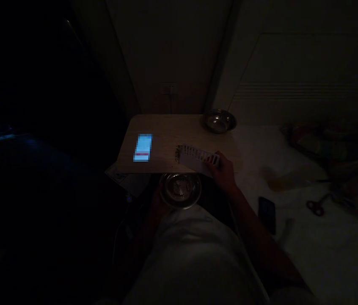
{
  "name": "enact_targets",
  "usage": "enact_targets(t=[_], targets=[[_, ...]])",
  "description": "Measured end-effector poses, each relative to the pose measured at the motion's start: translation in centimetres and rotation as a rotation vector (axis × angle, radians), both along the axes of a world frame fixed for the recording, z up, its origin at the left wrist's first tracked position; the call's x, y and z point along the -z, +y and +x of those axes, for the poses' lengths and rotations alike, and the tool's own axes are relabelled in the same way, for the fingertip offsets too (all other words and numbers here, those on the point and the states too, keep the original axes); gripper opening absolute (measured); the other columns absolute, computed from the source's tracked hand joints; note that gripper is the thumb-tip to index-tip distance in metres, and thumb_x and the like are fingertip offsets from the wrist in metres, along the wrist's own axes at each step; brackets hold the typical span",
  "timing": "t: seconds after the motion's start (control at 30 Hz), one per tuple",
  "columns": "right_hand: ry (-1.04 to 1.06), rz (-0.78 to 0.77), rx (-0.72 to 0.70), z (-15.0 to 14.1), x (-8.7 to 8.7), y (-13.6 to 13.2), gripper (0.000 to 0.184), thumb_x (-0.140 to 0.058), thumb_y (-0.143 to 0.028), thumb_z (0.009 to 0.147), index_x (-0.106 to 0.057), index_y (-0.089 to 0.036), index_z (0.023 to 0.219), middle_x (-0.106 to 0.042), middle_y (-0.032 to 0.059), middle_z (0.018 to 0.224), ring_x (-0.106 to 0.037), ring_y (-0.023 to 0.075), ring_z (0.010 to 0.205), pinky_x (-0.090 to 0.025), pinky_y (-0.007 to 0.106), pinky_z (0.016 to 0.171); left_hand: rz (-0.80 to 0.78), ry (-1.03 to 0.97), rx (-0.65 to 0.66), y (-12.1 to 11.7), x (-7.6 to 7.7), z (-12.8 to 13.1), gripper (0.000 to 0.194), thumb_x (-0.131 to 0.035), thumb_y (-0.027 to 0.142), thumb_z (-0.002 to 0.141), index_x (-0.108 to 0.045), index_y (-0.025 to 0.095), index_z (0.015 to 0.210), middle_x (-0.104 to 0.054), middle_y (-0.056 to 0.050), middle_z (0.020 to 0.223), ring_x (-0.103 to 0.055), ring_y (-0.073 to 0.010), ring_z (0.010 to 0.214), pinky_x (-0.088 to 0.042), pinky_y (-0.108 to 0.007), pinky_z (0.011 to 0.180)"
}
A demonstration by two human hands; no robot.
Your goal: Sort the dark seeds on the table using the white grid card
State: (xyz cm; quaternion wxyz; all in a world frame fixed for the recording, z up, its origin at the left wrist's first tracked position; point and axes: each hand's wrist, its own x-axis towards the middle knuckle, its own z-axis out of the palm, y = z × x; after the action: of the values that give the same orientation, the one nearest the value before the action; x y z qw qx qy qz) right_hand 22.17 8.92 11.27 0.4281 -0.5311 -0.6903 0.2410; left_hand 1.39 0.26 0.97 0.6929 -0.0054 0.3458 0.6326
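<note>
The slotted piece [198,154] is gripped at its right end by the right hand [225,171]; its long axis runs leftward and slightly away, to dark bits [178,153] on the table [166,127]. Below the near edge, the bowl [180,188] is held by the left hand [160,202], its fingertips hidden.
</note>
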Motion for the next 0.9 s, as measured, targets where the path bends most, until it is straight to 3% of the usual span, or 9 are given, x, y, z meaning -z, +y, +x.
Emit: enact_targets(t=[0.27, 0.47, 0.67, 0.8, 0.9], targets=[[-0.011, -0.012, -0.026, -0.9, 0.2, -0.2, 0.02, -0.058, -0.038, 0.077, -0.048, -0.021, 0.074, -0.051, -0.0022, 0.061, -0.045, 0.0133, 0.054, -0.031, 0.025, 0.049, 0.01, 0.015, -0.003, -0.2, -0.8, 0.1, 0.034, -0.053, 0.036, 0.08, -0.064, 0.017, 0.105, -0.066, -0.008, 0.11, -0.048, -0.0279, 0.121, -0.034, -0.045, 0.103], [-0.026, 0.007, -0.062, -1.8, 0.2, -0.5, 0.02, -0.057, -0.037, 0.078, -0.046, -0.021, 0.073, -0.048, -0.003, 0.059, -0.045, 0.0127, 0.053, -0.03, 0.024, 0.049, 0.03, 0.073, -0.082, -0.2, -0.8, 0.2, 0.033, -0.055, 0.033, 0.08, -0.063, 0.02, 0.109, -0.066, -0.005, 0.111, -0.045, -0.0249, 0.123, -0.034, -0.04, 0.104], [-0.019, -0.005, -0.097, -2.3, 0.1, -0.8, 0.019, -0.057, -0.036, 0.078, -0.046, -0.021, 0.073, -0.048, -0.0032, 0.06, -0.044, 0.0116, 0.053, -0.031, 0.023, 0.049, -0.022, 0.055, 0.021, -0.1, 0.0, -0.6, 0.035, -0.056, 0.037, 0.079, -0.065, 0.015, 0.104, -0.065, -0.01, 0.112, -0.045, -0.03, 0.123, -0.034, -0.047, 0.103], [-0.008, -0.027, -0.113, -2.3, 0.4, -0.9, 0.02, -0.058, -0.035, 0.078, -0.046, -0.02, 0.073, -0.048, -0.0035, 0.06, -0.044, 0.0111, 0.054, -0.03, 0.023, 0.049, 0.02, 0.135, -0.047, -0.8, 0.1, -0.6, 0.036, -0.064, 0.025, 0.073, -0.063, 0.021, 0.108, -0.063, -0.003, 0.118, -0.039, -0.0235, 0.128, -0.028, -0.036, 0.108], [0.002, -0.042, -0.155, -2.0, 0.5, -0.9, 0.019, -0.059, -0.035, 0.077, -0.047, -0.02, 0.073, -0.047, -0.0037, 0.06, -0.043, 0.0109, 0.054, -0.031, 0.023, 0.049, 0.077, 0.253, -0.119, -1.0, 0.1, -0.5, 0.036, -0.063, 0.028, 0.074, -0.063, 0.021, 0.109, -0.063, -0.004, 0.118, -0.039, -0.0237, 0.128, -0.028, -0.037, 0.108]])
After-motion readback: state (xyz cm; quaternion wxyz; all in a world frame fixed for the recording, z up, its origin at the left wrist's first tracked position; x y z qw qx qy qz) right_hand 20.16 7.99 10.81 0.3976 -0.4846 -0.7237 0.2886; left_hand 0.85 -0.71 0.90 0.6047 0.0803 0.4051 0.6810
